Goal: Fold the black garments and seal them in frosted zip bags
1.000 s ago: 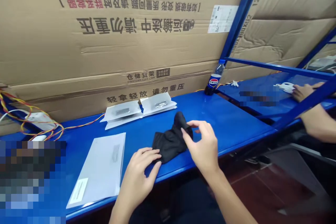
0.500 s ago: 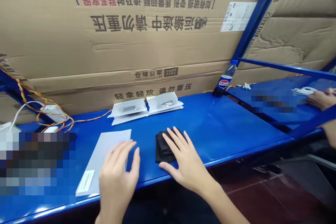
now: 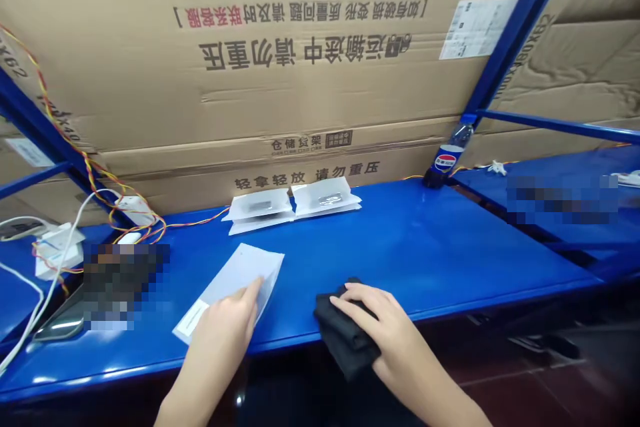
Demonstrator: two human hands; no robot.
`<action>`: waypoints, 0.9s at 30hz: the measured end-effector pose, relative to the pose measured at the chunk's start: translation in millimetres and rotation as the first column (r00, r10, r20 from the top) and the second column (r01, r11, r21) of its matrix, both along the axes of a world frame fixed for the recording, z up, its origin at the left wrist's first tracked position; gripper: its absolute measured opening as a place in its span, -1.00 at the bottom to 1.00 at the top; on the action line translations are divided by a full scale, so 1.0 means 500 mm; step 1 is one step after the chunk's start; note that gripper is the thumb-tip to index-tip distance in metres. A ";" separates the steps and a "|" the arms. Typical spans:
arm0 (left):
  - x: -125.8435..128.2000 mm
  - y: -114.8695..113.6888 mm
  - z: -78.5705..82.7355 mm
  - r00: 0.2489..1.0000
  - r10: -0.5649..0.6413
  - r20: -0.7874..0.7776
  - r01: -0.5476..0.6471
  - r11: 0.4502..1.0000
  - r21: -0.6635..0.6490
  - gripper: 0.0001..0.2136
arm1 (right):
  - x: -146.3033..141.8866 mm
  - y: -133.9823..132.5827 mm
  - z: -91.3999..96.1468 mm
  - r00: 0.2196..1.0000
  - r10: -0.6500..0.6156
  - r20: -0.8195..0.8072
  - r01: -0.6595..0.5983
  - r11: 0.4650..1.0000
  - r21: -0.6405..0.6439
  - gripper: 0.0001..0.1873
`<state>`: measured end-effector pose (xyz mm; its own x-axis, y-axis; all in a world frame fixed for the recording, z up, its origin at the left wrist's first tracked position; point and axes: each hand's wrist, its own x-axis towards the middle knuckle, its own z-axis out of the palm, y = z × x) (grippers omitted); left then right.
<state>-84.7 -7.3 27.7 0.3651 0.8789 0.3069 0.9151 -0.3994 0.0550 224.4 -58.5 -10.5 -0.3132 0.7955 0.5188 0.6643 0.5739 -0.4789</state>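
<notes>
A folded black cloth point(image 3: 345, 331) lies at the table's front edge, partly hanging over it. My right hand point(image 3: 385, 327) lies over it, fingers gripping the bundle. My left hand point(image 3: 220, 333) is on a flat white plastic mailer point(image 3: 243, 287), holding it near its front edge. The mailer has a pale label point(image 3: 190, 321) at one end and sits at an angle on the blue table top point(image 3: 425, 247). Two flat white packets point(image 3: 293, 207) lie side by side at the table's back, out of reach of neither hand's fingers' contact.
A Pepsi bottle point(image 3: 447, 161) stands at the back right against large cardboard sheets point(image 3: 300, 73). Red-yellow wires and a white power strip point(image 3: 135, 210) lie at the back left. Pixelated patches cover spots at left and right. A blue shelf frame point(image 3: 515, 53) rises at right.
My view has swung left. The black cloth has moved to the table's front edge under my right hand. The mailer has turned at an angle under my left hand. The co-worker's hand has left view.
</notes>
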 end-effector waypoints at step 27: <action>0.122 -0.012 0.099 0.821 -0.438 0.367 0.508 0.853 -0.118 -0.14 | -0.065 0.040 0.063 0.975 0.152 0.161 -0.219 0.782 0.584 -0.66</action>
<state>-23.8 -13.2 77.3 0.6655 0.6771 0.3139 0.5337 -0.7258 0.4340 192.0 -38.4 20.8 -0.4987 0.2605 0.8267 0.5401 0.8394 0.0612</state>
